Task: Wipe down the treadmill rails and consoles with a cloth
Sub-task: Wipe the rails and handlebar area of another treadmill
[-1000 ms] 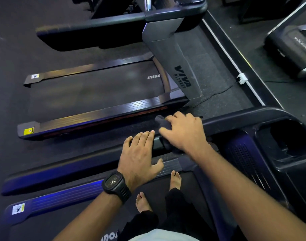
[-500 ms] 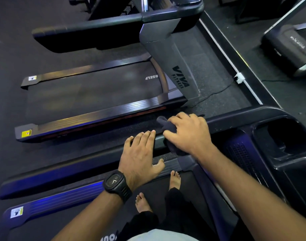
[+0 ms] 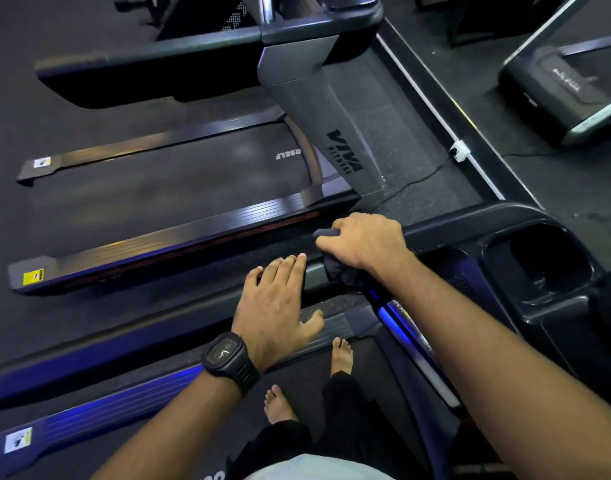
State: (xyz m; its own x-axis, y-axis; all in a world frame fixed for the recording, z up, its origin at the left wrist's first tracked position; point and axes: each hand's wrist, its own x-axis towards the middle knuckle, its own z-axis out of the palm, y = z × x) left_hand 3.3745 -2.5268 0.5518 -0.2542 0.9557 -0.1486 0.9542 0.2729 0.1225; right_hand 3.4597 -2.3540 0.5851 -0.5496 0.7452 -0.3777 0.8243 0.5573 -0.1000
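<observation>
I stand barefoot on a treadmill, looking down at its left handrail (image 3: 131,344), a dark bar running from lower left toward the console (image 3: 539,271) at right. My right hand (image 3: 363,242) grips a dark cloth (image 3: 338,268) wrapped over the handrail close to the console. The cloth shows at my fingertips and under my palm. My left hand (image 3: 278,306), with a black watch on the wrist, rests flat on the same rail just left of the cloth, fingers straight.
A second treadmill (image 3: 158,188) with a grey "VIVA" upright (image 3: 332,133) stands parallel on the left across a strip of dark floor. A cup holder (image 3: 539,258) sits in the console. A white cable duct (image 3: 460,147) runs along the floor. A third machine (image 3: 567,81) is at top right.
My right hand has slid the cloth a little along the rail toward the console. My left hand stays flat on the rail.
</observation>
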